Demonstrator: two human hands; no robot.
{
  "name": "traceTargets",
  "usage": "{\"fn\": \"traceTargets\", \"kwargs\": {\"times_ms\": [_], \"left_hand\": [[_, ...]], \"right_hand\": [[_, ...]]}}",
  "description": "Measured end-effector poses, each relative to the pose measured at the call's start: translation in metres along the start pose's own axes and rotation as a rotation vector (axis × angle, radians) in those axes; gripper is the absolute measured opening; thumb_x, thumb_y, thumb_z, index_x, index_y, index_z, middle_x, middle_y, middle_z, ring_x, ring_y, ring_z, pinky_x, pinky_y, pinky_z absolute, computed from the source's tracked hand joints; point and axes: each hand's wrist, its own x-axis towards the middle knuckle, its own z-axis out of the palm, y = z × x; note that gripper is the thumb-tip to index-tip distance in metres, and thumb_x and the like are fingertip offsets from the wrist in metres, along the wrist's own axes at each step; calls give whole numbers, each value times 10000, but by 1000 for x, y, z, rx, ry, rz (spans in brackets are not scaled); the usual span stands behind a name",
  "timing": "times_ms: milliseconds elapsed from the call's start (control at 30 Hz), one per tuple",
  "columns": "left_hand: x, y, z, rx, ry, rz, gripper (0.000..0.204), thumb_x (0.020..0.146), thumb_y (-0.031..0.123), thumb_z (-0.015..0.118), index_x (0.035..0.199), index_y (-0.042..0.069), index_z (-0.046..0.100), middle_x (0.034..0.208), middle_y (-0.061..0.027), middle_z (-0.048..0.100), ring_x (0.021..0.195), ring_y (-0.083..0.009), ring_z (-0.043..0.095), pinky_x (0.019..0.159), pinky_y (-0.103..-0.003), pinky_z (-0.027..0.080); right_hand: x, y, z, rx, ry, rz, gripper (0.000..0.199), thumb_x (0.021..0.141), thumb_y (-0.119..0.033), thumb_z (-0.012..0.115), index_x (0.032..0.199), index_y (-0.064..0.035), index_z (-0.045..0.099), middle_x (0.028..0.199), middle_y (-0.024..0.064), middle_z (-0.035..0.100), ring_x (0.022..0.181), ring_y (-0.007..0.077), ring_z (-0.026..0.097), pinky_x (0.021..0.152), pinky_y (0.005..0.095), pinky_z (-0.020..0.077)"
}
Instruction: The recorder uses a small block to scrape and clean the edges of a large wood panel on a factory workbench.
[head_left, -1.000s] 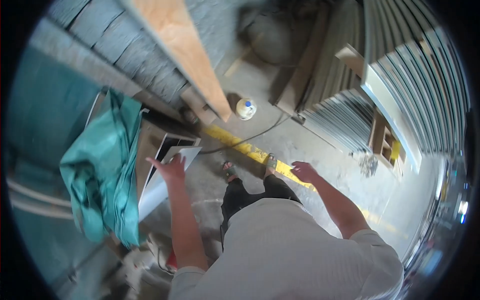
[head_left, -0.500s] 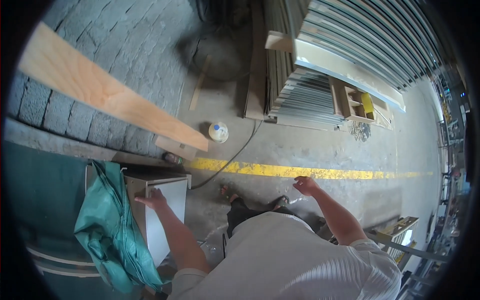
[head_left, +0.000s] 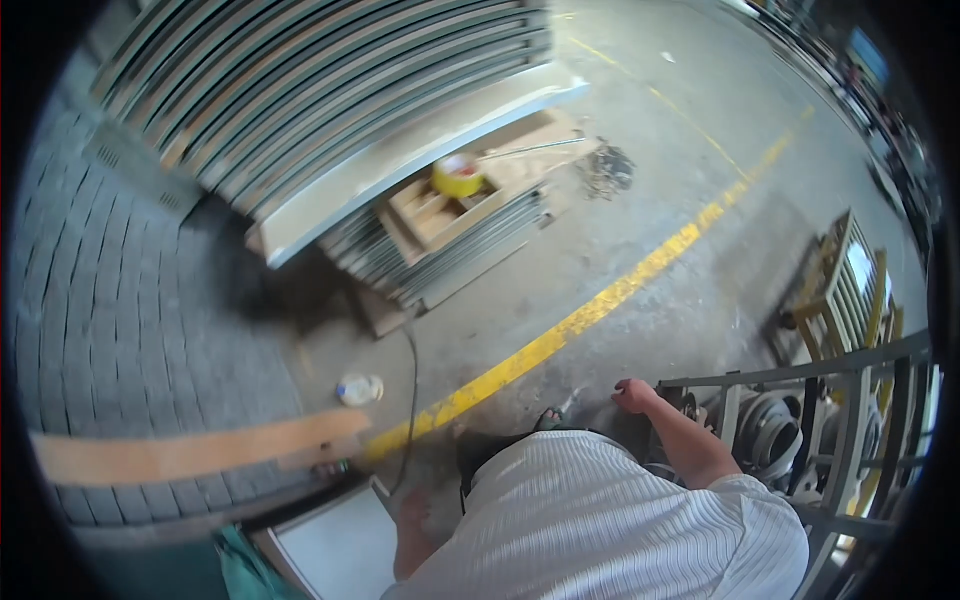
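A person in a white ribbed shirt [head_left: 610, 520] stands on a grey concrete floor [head_left: 640, 230], seen from above through a fisheye lens. The right hand [head_left: 634, 396] hangs loosely curled at the person's side, holding nothing, just beside the top rail of a grey metal frame rack [head_left: 850, 400] that stands to the right. Round metal parts [head_left: 765, 430] sit inside that rack. The left hand [head_left: 412, 508] is low in the view, near the upper corner of a flat pale grey metal panel [head_left: 335, 545] by the lower edge; whether it touches the panel, and how far its fingers are spread, cannot be told. A fold of teal cloth [head_left: 240, 575] lies just left of the panel.

A painted yellow line [head_left: 590, 310] crosses the floor diagonally. A thin black cable [head_left: 410, 400] runs from the person's feet up towards a stack of long grey metal sheets [head_left: 330, 100] at the top left. A roll of yellow tape [head_left: 458, 178] rests on a wooden pallet [head_left: 470, 200] against that stack. A small round white container [head_left: 359, 389] sits on the floor near the cable. A long pale wooden plank [head_left: 190, 455] lies across grey paving bricks [head_left: 110, 300] at the left.
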Motion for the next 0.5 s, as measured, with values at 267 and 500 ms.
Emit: {"fn": "traceTargets", "kwargs": {"times_ms": [267, 500], "left_hand": [[114, 210, 227, 1200, 114, 76, 559, 951, 490, 516, 1150, -11, 660, 1132, -201, 676, 1072, -317, 634, 913, -450, 474], [232, 357, 470, 1814, -155, 395, 715, 880, 525, 586, 1358, -1, 510, 1348, -232, 553, 1238, -372, 544, 1052, -436, 429]], "right_hand": [[47, 112, -77, 324, 287, 127, 457, 853, -345, 647, 1184, -31, 661, 1033, 202, 710, 992, 351, 677, 873, 401, 524], [99, 171, -93, 691, 431, 253, 409, 878, -260, 650, 1195, -2, 646, 984, 205, 720, 929, 285, 700, 828, 362, 526]]}}
